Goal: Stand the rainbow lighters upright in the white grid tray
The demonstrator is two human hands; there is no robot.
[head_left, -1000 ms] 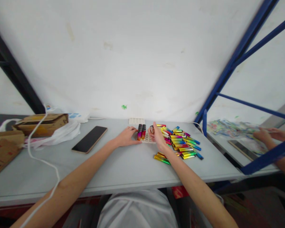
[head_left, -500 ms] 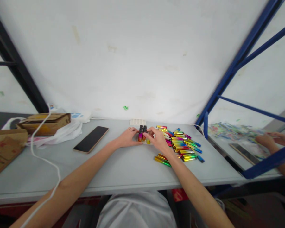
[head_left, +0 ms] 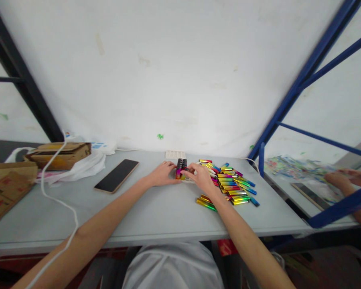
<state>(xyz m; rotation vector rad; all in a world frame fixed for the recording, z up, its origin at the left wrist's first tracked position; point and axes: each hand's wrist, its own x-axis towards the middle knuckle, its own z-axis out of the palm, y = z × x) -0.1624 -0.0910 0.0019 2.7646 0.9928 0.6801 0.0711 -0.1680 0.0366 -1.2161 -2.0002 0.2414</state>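
In front of me, rows of slim shiny lighters [head_left: 178, 174] with black tops stand upright in a small pale tray [head_left: 187, 181], mostly hidden by my hands. My left hand [head_left: 164, 174] curls around the tray's left side, thumb along the front and fingers behind. My right hand [head_left: 199, 176] has thumb and forefinger pinched on a gold-coloured lighter [head_left: 183, 176] at the right of the rows. Beside my right hand lies a loose pile of metallic lighters [head_left: 228, 182] in gold, blue, green, red and purple.
A pale slotted tray [head_left: 175, 154] rests against the wall. Left are a phone [head_left: 116, 176], cardboard boxes [head_left: 61, 155], a plastic bag [head_left: 92, 163] and a white cable [head_left: 58, 201] crossing my left forearm. A blue frame [head_left: 261, 158] stands right; beyond it are another person's hands [head_left: 339, 179].
My right fingers have moved slightly down and left against the rows, and the gold-coloured lighter stands closer in. My left hand keeps its place. The view shifts slightly.
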